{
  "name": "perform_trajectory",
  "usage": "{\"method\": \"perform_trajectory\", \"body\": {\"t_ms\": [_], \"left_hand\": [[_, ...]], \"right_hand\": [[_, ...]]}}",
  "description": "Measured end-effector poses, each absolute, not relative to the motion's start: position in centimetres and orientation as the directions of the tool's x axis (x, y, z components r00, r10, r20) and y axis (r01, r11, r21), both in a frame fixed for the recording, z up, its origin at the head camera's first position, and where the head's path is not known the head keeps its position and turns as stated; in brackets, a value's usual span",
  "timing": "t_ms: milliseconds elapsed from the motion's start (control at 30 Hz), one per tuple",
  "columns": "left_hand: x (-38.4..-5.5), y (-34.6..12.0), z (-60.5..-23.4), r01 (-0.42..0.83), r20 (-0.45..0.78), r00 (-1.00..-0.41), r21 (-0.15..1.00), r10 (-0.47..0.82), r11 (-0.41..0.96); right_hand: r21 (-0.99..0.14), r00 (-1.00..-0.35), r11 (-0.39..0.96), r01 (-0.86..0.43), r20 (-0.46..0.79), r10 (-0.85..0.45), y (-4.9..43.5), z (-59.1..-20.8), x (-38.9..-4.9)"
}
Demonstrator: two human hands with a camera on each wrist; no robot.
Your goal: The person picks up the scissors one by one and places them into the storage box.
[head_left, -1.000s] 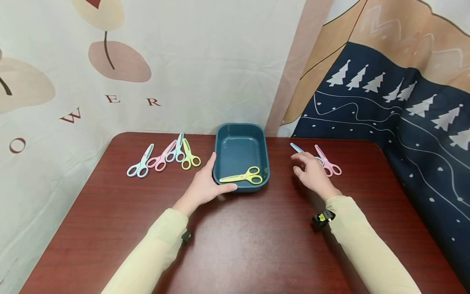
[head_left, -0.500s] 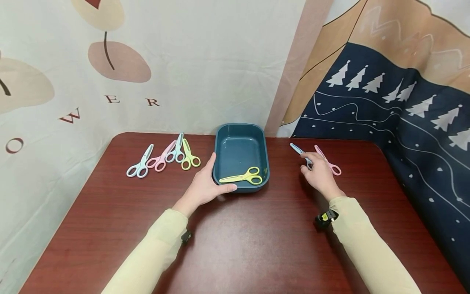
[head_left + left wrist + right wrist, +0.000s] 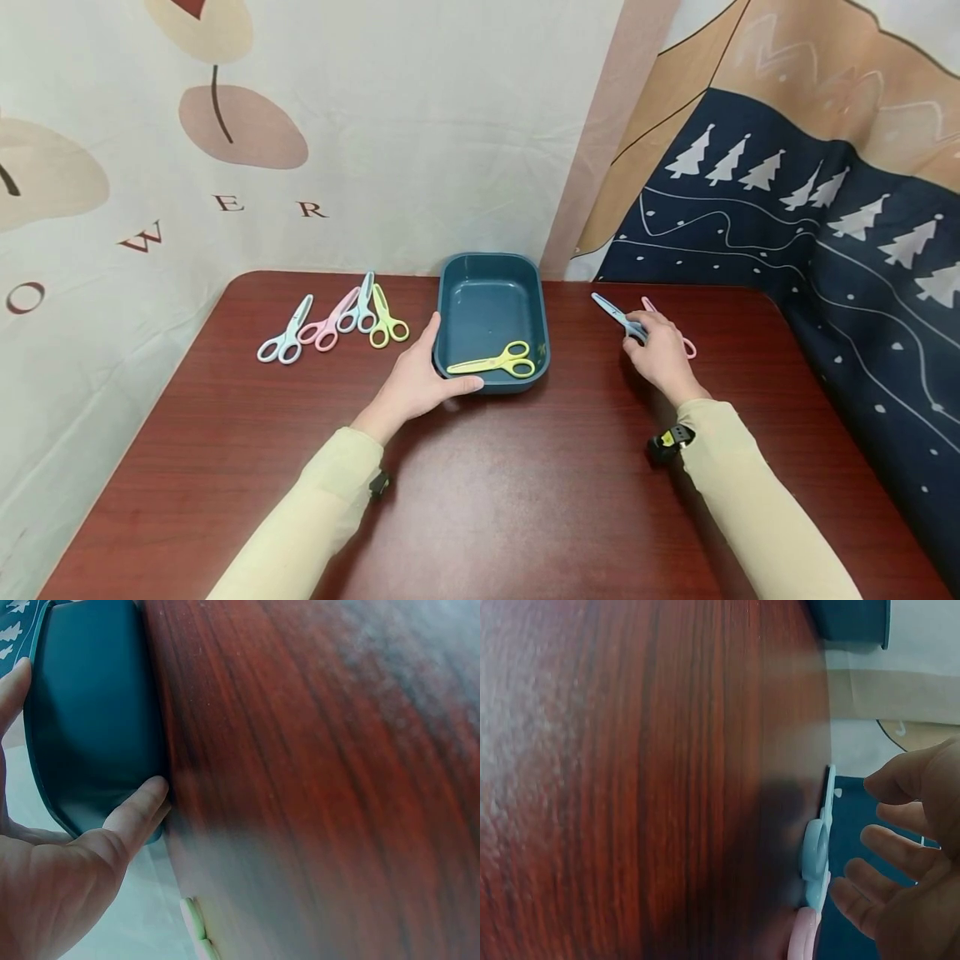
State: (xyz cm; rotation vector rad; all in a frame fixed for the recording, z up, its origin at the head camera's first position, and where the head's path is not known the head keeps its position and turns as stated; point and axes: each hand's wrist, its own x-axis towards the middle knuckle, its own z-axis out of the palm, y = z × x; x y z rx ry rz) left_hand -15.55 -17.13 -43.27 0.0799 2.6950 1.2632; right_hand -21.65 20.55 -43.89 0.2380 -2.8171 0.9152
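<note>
My left hand (image 3: 411,381) braces a dark blue plastic box (image 3: 489,312) at its near left corner, thumb along the front rim and fingers against the left wall. The left wrist view shows those fingers (image 3: 142,806) extended along the box's outside. Yellow scissors (image 3: 495,360) lie inside, near the front. Light blue scissors (image 3: 611,308) lie on the right of the table, blades pointing away. Over their handles hovers my right hand (image 3: 663,354), its spread, slightly bent fingers (image 3: 900,851) beside them in the right wrist view. It partly hides pink scissors (image 3: 689,348).
On the table's left (image 3: 225,433) lie light blue scissors (image 3: 285,333), pink scissors (image 3: 327,325), another light blue pair (image 3: 360,308) and yellow-green scissors (image 3: 386,325). A printed cloth (image 3: 420,150) hangs behind the table, a navy one (image 3: 750,225) on the right.
My right hand has shifted right and slightly nearer, uncovering more of the light blue scissors and covering more of the pink pair. My left hand and the box stay put.
</note>
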Motion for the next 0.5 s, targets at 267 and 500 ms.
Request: {"method": "perform_trajectory", "body": {"t_ms": [267, 500], "left_hand": [[-15.64, -17.01, -43.25, -0.019, -0.122, -0.986, 0.768, 0.116, 0.640], [-15.51, -17.06, -43.31, -0.025, -0.127, -0.985, 0.771, 0.116, 0.636]], "right_hand": [[-0.562, -0.980, 0.808, -0.179, 0.176, -0.095, 21.12, -43.93, -21.95], [-0.535, -0.985, 0.829, -0.163, 0.138, -0.105, 21.25, -44.24, -22.18]]}}
